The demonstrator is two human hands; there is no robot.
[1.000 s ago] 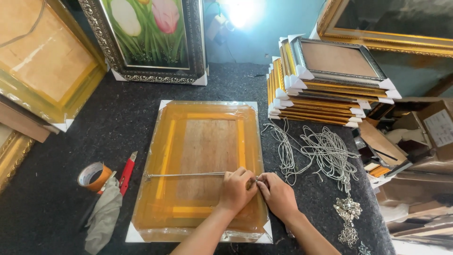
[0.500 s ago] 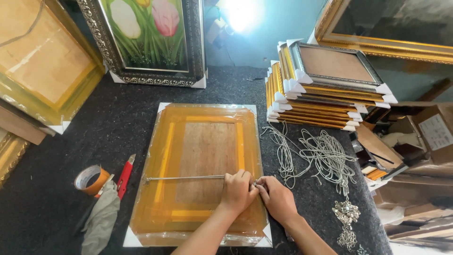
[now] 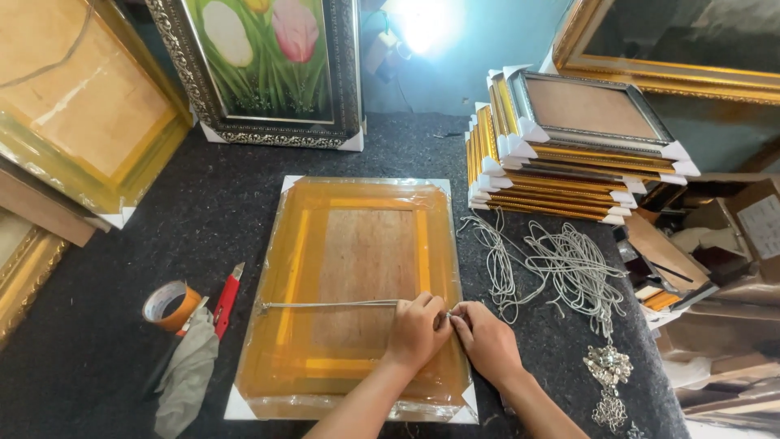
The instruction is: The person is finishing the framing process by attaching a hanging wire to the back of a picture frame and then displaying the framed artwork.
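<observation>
- Grey cord (image 3: pixel 329 305) stretching taut across wrapped frame (image 3: pixel 357 293) back.
- L hand (image 3: pixel 416 329) & R hand (image 3: pixel 486 341) both pinching cord end at R edge.
- Keeping tension, knotting tight.

Both hands (image 3: pixel 455 333) pinch cord (image 3: pixel 325 306) across wrapped frame (image 3: pixel 357 244) back.

brown cardboard box (image 3: pixel 760 223) with white label, far right

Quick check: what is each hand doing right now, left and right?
Left hand: fingers closed, pinching the hanging cord at the wrapped frame right edge.
Right hand: closed, fingertips meeting the left at the same cord end.
</observation>
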